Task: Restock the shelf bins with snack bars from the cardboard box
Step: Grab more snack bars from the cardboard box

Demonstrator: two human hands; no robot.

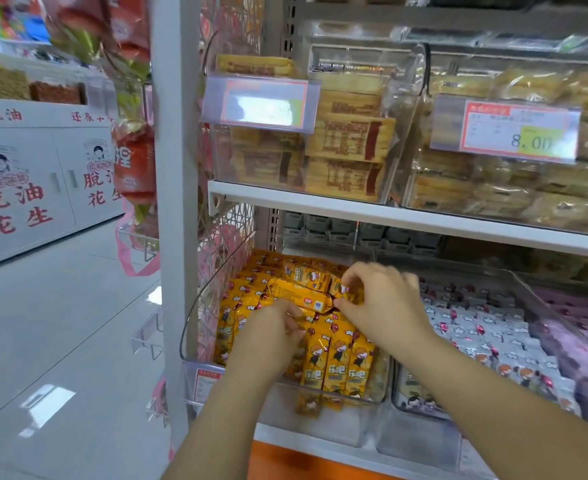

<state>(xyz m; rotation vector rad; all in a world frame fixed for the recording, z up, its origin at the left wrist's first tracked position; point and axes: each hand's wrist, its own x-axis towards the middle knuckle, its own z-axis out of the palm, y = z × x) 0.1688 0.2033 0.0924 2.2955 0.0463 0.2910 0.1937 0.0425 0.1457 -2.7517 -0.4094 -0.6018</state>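
Snack bars [303,295] — left hand [268,329], right hand [382,299] grip them.

Blurred, unreadable shelf bin label [206,381]

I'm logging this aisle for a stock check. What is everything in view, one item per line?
yellow snack bars: many, yellow, lower-left clear bin
white snack bars: many, white-grey, right of the yellow ones
pink packets: many, pink, lower far right
tan packets: several, tan-brown, upper left
pastry packs: many, pale gold, upper right
price tags: at least three, pink-edged, front edges
hanging packets: few, red, left of shelf upright
cabinet: one, white, red characters, far left
left hand: one, among yellow snack bars, grip unclear
right hand: one, pinching a yellow snack bar
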